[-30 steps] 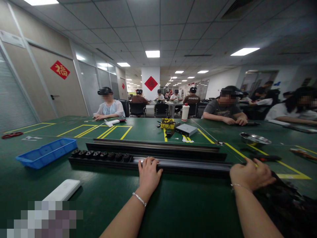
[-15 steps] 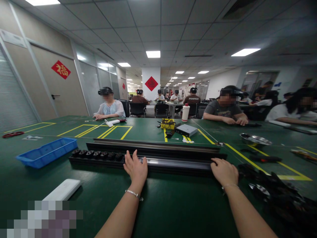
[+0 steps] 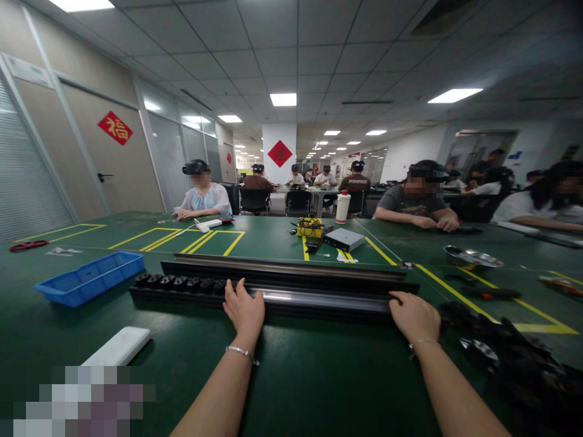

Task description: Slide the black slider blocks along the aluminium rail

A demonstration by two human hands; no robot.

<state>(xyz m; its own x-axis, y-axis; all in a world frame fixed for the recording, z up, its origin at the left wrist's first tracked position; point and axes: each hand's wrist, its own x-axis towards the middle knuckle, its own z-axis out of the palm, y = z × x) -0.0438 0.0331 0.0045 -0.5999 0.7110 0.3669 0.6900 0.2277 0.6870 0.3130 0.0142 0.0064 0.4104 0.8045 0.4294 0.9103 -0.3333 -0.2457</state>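
A long black rail lies crosswise in front of me on the green table. Small black parts fill its left portion in a row. My left hand is over the rail at the right end of that row, fingers spread and touching it or just above it. At the rail's right end, my right hand has its fingers curled over the edge; its fingertips are partly hidden. Behind it runs a second long dark strip.
To the left sit a blue tray and a white box-like object. Black parts are heaped at right, below a metal bowl. Farther back are a grey box and a white bottle. Co-workers sit across the table.
My left hand has shifted slightly left along the rail, towards the row of black parts. My right hand stays at the rail's right end.
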